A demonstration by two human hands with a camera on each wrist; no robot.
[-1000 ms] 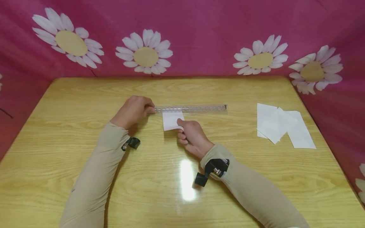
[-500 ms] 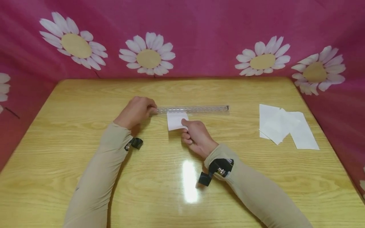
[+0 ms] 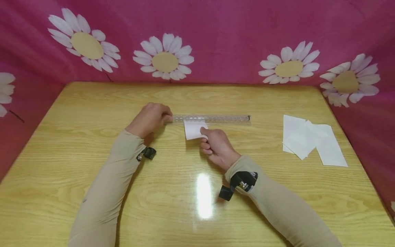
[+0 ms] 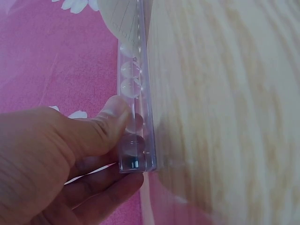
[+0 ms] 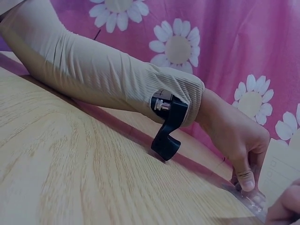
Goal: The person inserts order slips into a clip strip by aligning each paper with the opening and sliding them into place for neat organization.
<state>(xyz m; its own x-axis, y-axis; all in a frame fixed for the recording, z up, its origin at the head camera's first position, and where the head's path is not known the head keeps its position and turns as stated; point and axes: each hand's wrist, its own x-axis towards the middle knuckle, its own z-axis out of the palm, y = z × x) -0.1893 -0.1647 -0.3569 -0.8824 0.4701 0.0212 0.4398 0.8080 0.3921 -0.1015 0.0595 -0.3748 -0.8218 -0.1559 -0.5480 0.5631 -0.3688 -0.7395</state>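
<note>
A long, slim clear plastic tube lies across the far middle of the table, with a row of clear balls visible inside. My left hand pinches its left end; in the left wrist view the thumb presses one side and fingers lie behind. Between thumb and fingers, my right hand grips a small white paper card. The card's far edge meets the tube's near side, left of its middle. Faint printed lines show on the card's other face in the right wrist view.
Several white paper pieces lie overlapping at the right of the wooden table. A pink curtain with white daisies hangs behind and at the sides. Black wrist mounts are strapped over the sleeves.
The whole head view has shifted a little. My right hand and the card have slid slightly rightward along the tube, while my left hand keeps hold of its end.
</note>
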